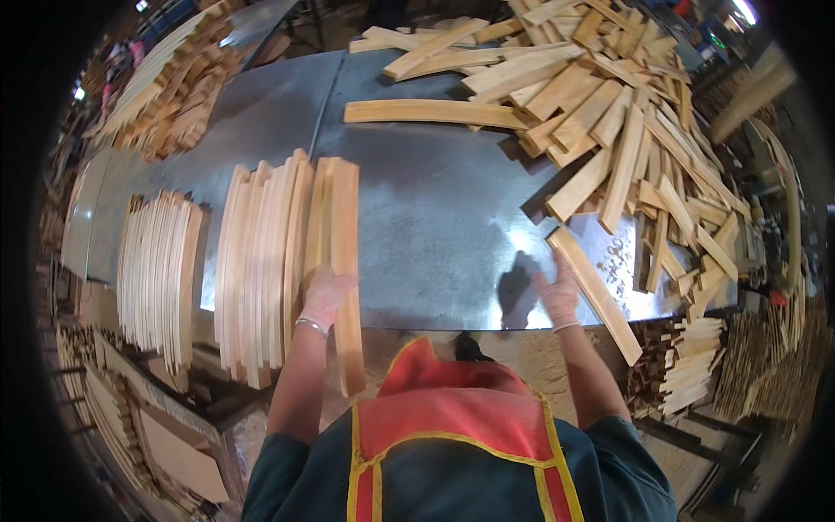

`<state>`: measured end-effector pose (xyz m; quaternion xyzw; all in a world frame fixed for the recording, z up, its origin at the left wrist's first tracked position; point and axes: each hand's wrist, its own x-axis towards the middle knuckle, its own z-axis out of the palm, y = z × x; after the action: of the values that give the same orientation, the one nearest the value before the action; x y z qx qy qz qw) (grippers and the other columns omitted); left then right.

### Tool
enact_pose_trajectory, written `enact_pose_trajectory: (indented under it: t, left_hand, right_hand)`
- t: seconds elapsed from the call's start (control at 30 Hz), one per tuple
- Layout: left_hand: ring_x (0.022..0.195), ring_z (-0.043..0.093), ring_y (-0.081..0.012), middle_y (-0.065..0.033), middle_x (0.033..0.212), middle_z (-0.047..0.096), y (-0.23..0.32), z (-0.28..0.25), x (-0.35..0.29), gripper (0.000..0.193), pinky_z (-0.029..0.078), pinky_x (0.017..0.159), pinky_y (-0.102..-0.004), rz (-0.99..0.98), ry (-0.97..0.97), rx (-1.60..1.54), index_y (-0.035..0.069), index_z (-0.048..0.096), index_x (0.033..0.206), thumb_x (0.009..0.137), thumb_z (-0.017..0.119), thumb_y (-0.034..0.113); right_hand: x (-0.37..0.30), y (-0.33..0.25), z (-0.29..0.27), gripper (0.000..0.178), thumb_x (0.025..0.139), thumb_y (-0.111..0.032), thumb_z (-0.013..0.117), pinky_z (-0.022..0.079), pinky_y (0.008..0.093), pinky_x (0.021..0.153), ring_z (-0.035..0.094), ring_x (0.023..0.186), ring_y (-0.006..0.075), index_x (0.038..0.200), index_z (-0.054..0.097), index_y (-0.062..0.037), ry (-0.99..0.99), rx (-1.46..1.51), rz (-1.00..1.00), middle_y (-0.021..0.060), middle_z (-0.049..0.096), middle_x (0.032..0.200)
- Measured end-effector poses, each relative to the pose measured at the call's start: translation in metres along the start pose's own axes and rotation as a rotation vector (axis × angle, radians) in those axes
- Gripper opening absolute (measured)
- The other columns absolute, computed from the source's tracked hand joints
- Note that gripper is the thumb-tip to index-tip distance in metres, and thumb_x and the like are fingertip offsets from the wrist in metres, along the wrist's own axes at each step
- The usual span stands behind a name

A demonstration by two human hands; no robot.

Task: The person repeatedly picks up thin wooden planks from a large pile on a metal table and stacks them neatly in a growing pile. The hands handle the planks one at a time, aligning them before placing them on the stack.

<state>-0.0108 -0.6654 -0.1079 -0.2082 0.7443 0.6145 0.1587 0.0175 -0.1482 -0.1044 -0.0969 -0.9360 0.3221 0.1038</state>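
My left hand (323, 297) is closed at the side of a curved wooden slat (346, 226), which stands at the right end of a row of slats (261, 261). The slat's near end juts past the table edge. My right hand (559, 294) has its thumb spread away from its fingers. Those fingers lie along the left edge of another wooden slat (600, 300), which slants across the table's front edge; whether they reach under it is hidden. Farther left, a second row of slats (161, 274) is lined up side by side.
A grey metal-topped table (417, 235) spreads before me. Loose slats (591, 104) are heaped over its far right side. More wavy-edged wood pieces (178, 87) are piled at the far left. Bundled slats (691, 370) sit below at the right, a wooden frame (161, 404) at lower left.
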Motion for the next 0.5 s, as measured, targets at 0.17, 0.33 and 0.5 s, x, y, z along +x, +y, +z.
enact_pose_trajectory:
  t: [0.17,0.33,0.5]
  left_hand:
    - [0.115,0.07,-0.0321,-0.0216,0.142,0.061,0.027,0.015,0.008,0.041,0.056,0.096,-0.0437,0.019,0.235,0.893,-0.004,0.067,0.122,0.087,0.068,0.017]
    - [0.148,0.044,-0.0326,-0.0137,0.17,0.03,0.066,0.044,-0.034,0.065,0.042,0.117,-0.0448,-0.008,0.392,1.374,0.005,0.048,0.152,0.096,0.067,0.031]
    - [0.158,0.027,-0.0324,-0.0104,0.172,0.027,0.067,0.01,-0.032,0.076,0.029,0.126,-0.0466,-0.158,0.459,1.62,0.01,0.032,0.164,0.1,0.063,0.036]
  right_hand:
    - [0.03,0.062,-0.094,0.077,0.083,-0.026,0.079,0.047,0.0468,0.111,0.059,0.129,0.0418,0.15,0.05,-0.0005,0.013,-0.475,0.351,0.0255,0.061,0.141]
    - [0.035,0.145,-0.102,0.08,0.088,-0.038,0.075,0.049,0.0413,0.108,0.062,0.127,0.0346,0.152,0.049,0.0015,0.363,0.006,0.391,0.0229,0.063,0.139]
    - [0.115,0.108,-0.122,0.061,0.093,-0.034,0.075,0.057,0.039,0.089,0.067,0.102,0.0247,0.141,0.06,-0.0001,0.152,0.92,0.675,0.0137,0.069,0.117]
